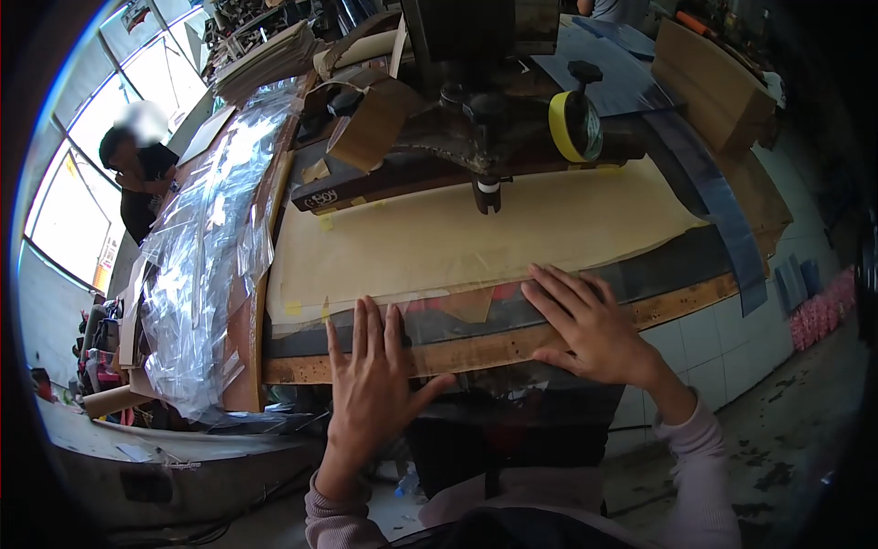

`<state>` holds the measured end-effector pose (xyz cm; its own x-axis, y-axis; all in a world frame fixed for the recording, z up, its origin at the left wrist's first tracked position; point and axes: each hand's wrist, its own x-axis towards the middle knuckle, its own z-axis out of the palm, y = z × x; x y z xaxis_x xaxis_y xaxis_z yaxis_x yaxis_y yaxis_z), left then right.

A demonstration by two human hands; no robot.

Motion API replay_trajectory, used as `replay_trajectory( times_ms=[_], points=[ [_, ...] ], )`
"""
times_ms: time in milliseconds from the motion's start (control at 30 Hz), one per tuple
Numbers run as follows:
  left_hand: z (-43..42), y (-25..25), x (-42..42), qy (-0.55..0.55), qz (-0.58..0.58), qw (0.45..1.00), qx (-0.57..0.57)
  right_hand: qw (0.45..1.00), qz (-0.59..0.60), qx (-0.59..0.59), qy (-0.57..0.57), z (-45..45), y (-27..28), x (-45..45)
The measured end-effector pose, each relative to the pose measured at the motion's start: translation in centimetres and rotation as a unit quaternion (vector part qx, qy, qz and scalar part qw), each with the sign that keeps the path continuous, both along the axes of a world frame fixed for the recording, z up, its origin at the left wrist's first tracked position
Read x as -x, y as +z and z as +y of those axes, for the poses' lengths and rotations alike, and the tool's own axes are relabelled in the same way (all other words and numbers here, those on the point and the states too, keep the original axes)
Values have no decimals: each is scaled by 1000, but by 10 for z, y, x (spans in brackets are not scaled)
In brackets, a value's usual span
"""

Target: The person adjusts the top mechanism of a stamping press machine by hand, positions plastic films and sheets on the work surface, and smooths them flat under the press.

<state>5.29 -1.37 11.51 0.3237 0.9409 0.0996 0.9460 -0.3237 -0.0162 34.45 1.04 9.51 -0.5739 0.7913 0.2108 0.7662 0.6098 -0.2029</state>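
Note:
My left hand [370,375] lies flat with fingers spread at the front edge of the work surface, its fingertips near the lower edge of a large cream sheet [393,247]. To the right, my right hand [585,325] rests with its fingers apart, fingertips by the same sheet's edge. Between the hands a clear film [457,334] seems to lie over the dark mat and the wooden front edge [476,354]. Under it show a brown paper piece [469,305] and a red strip. The machine's dark head [487,197] stands above the sheet.
A yellow tape roll [574,126] and a brown tape roll [364,133] hang on the machine. Crumpled clear plastic [206,238] covers the left side table. A person [139,178] is at the far left. A cardboard box [713,82] stands at the back right.

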Motion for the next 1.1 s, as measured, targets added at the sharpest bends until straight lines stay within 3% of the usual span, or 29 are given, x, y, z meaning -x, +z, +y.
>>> replay_trajectory(
  times_ms=[67, 100, 133, 200, 300, 400, 500, 600, 633, 733, 900, 1100],
  points=[
    [2, 4, 9, 8, -48, 999, 22, 997, 36, 58, 25, 2, 8, -17],
    [8, 7, 9, 37, -58, 998, 11, 985, 136, 106, 14, 9, 10, -26],
    [19, 4, 12, 29, -75, 997, -21, 983, 157, 97, -18, 19, 12, -34],
    [43, -9, 19, 10, -111, 990, -88, 974, 197, 75, -82, 37, 15, -46],
    [58, -6, 14, -6, -190, 980, -53, 981, 134, -84, -114, 52, 5, -53],
    [69, -1, 18, -33, -243, 969, 7, 976, 139, 83, -147, 53, 21, -53],
    [81, 6, 24, -29, -255, 964, 76, 964, 201, 122, -120, 60, 22, -61],
    [91, -2, 35, -62, -461, 884, 47, 901, 373, 192, -108, 69, 31, -70],
    [96, -10, 38, -87, -540, 836, 41, 840, 486, 216, -105, 65, 40, -63],
    [88, 23, 27, -30, -659, 745, 104, 817, 526, 221, -81, 62, 68, -62],
    [90, 43, 21, -20, -700, 714, 7, 792, 585, 175, -17, 57, 90, -58],
    [89, 50, 26, -25, -716, 698, -3, 799, 585, 140, 0, 50, 95, -63]
  ],
)
